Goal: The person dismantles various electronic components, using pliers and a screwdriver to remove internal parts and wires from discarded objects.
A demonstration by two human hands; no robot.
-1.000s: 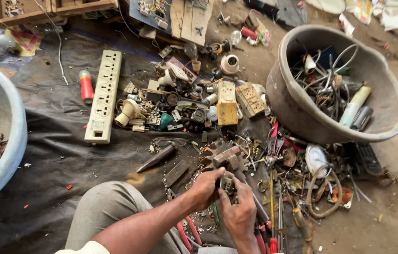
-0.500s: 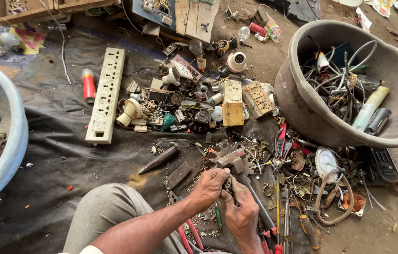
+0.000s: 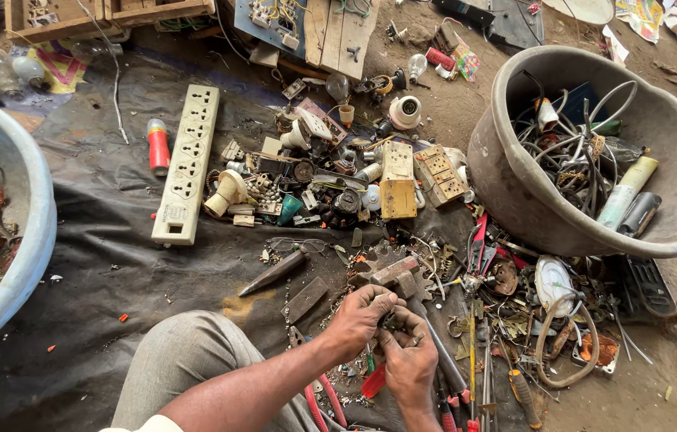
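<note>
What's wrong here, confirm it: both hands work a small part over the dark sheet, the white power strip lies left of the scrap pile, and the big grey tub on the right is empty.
The tub is not empty: the head view shows it holding tangled wires and tubes. The rest stands: both hands, left and right, work a small part over the dark sheet, and the power strip lies left of the pile.

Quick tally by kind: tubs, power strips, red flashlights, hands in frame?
Tubs: 2, grey tub and blue tub
Power strips: 1, white strip
Red flashlights: 1, flashlight
Hands: 2, left hand and right hand, both pinching a small part I can't make out
Total: 6
</note>
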